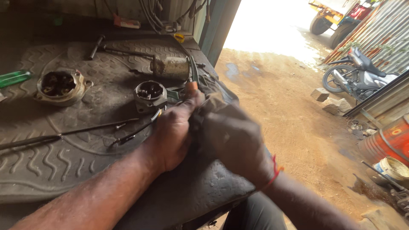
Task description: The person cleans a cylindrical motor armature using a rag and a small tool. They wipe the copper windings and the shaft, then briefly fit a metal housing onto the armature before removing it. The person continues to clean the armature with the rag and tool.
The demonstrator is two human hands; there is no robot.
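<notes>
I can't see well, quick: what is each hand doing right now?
Left hand: closed on a dark cloth.
Right hand: blurred, on the same cloth; grip cannot be told.

Both hands (pixel 204 132) on dark rag (pixel 213 102)

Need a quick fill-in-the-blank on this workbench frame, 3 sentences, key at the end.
1. Both hands, left hand and right hand, grip a dark ____ at the bench edge.
2. The right wrist wears a ____ thread band.
3. The round housing lies on a worn rubber ____, beside a green-handled screwdriver.

Missing words: cloth; red; mat
</notes>
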